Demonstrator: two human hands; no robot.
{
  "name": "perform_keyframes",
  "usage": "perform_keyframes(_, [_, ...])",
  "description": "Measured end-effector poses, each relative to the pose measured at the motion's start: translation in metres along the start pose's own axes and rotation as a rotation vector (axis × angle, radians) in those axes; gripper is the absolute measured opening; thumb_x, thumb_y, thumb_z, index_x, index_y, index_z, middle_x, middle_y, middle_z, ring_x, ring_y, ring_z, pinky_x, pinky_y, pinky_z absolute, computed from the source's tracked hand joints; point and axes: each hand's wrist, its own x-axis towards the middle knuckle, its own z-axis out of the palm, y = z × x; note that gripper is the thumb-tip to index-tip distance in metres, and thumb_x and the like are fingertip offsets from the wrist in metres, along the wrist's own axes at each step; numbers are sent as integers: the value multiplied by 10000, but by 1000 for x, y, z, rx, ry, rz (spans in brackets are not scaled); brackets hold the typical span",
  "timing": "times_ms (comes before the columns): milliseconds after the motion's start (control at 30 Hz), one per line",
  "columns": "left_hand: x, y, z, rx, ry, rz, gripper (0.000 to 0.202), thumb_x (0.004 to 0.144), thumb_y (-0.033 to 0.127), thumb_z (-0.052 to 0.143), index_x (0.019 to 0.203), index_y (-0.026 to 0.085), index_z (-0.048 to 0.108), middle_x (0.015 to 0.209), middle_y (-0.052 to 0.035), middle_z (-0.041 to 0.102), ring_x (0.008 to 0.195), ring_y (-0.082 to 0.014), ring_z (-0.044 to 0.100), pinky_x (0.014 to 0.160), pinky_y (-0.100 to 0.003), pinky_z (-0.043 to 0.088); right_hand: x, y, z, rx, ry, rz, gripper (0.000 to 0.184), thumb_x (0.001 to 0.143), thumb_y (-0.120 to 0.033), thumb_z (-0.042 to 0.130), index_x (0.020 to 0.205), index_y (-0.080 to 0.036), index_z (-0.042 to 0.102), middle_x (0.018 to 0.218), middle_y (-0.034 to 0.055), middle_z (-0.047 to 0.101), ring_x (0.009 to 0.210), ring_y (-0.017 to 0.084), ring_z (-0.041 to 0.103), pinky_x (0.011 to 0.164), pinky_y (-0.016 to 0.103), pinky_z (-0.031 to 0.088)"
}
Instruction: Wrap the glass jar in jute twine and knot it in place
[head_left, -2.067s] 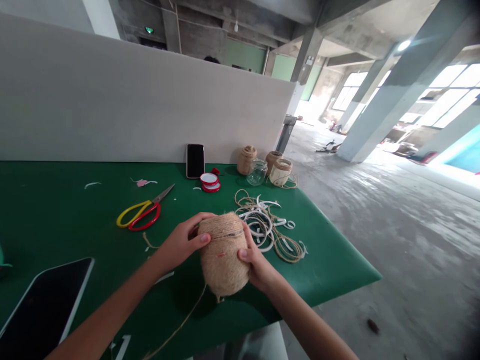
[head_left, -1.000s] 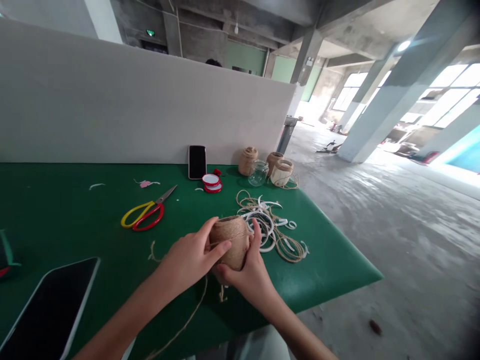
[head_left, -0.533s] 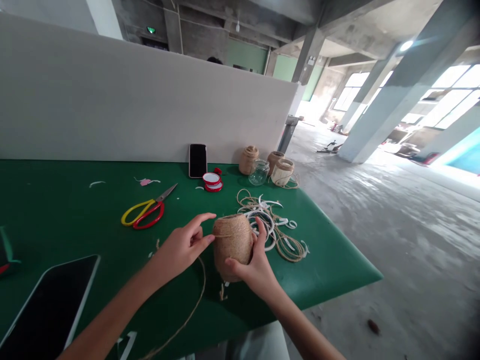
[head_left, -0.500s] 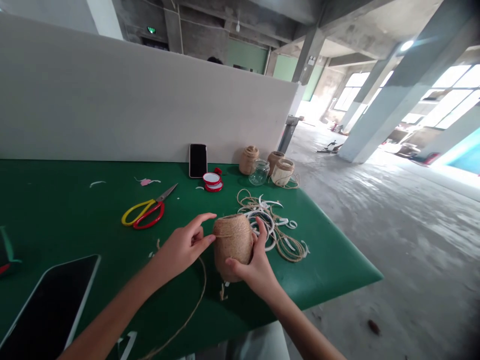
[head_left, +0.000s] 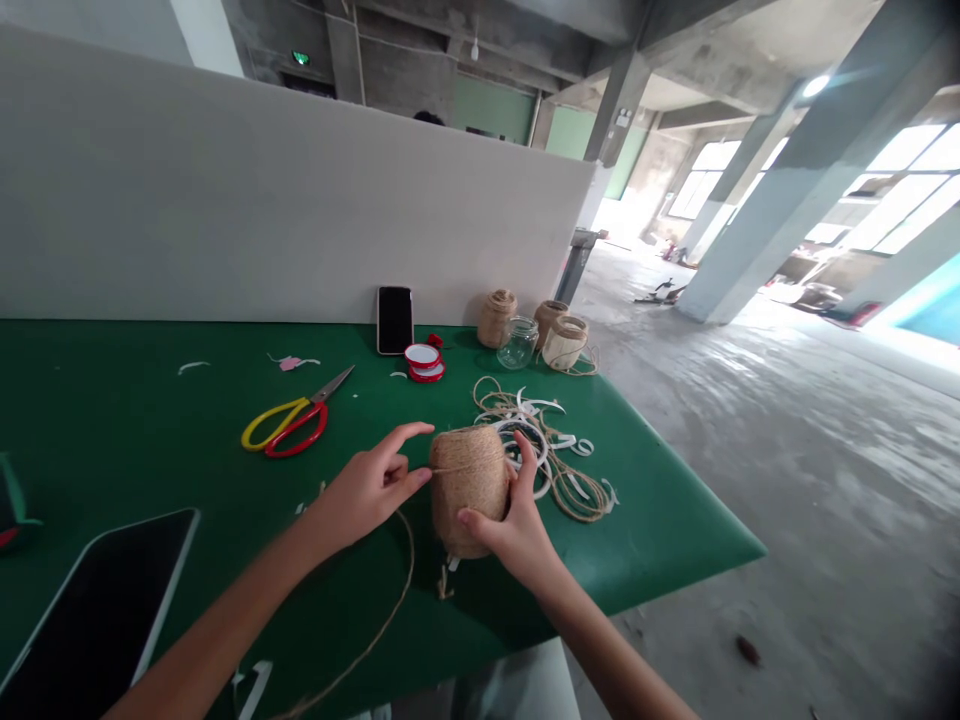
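both hands sit at the twine-wrapped jar (head_left: 469,482), upright near the right end of the green table (head_left: 112,420): your right hand (head_left: 517,525) grips its right side, while your left hand (head_left: 367,492), just left, pinches the twine strand (head_left: 448,468) at its upper wall.

We grip the twine-wrapped jar (head_left: 470,487) with our right hand (head_left: 512,525); our left hand (head_left: 365,490) pinches twine at its left, scissors (head_left: 291,421) beyond it, loose twine pile (head_left: 551,455) right of it
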Motion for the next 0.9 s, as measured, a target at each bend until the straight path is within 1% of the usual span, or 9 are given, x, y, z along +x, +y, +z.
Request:
perform_keyframes(233, [8,-11,3,-117,-21,26,541,827,471,457,1302,232,356,539,91,308,486,-98,341,483,-194,258,0,-4,-4,117,-77,30,1046,623,-188,720,1368,-305,-4,1213,73,497,1085,225,526,974,421,365])
perform_keyframes(300, [9,-13,3,-163,-25,23,554,813,472,469,1298,224,375,542,85,357,492,-101,364,483,-195,277,0,-8,-6,173,-96,63,1043,620,-197,724,1365,-309,3,1211,79,506,1078,233,533,965,434,372])
perform_keyframes(367, [10,-15,2,-215,-33,10,569,799,475,481,1297,216,391,576,64,453,519,-112,422,497,-201,318,-1,-11,-7,250,-128,104,1030,622,-218,728,1360,-322,17,1195,77,524,1052,238,552,940,442,392])
perform_keyframes(433, [11,-17,1,-267,-55,-8,594,789,478,492,1307,206,388,652,30,543,579,-133,491,524,-213,366,-1,-12,-8,335,-163,119,1016,617,-245,732,1354,-340,39,1180,65,539,1037,242,563,918,441,408])
perform_keyframes(533, [10,-17,0,-352,-107,-27,625,780,475,514,1322,198,372,791,-17,607,716,-177,565,580,-241,431,-2,-13,-7,423,-199,115,1003,589,-298,733,1357,-341,88,1187,57,538,1060,255,548,900,433,421])
perform_keyframes(633, [8,-15,-1,-481,-171,-13,641,772,463,540,1328,200,358,973,-64,618,902,-222,574,686,-281,476,-2,-11,-6,462,-230,131,968,559,-367,717,1354,-322,164,1258,60,489,1095,268,519,906,429,420])
perform_keyframes(733, [7,-13,1,-570,-217,39,662,745,481,569,1312,197,379,1136,-96,570,1019,-252,538,766,-308,482,-2,-9,-5,491,-293,156,955,543,-409,696,1355,-317,202,1284,60,466,1112,283,500,900,437,420])
perform_keyframes(800, [6,-12,3,-580,-194,53,671,732,511,569,1297,193,396,1170,-105,550,1026,-261,529,741,-301,490,-1,-8,-3,510,-327,185,966,539,-430,683,1367,-308,199,1258,70,484,1106,297,500,876,448,431])
perform_keyframes(900, [6,-12,8,-594,-119,3,661,739,545,543,1279,188,408,1116,-105,568,976,-257,542,642,-270,490,-1,-6,1,565,-329,207,939,559,-445,660,1368,-300,206,1246,77,490,1093,303,508,865,454,437])
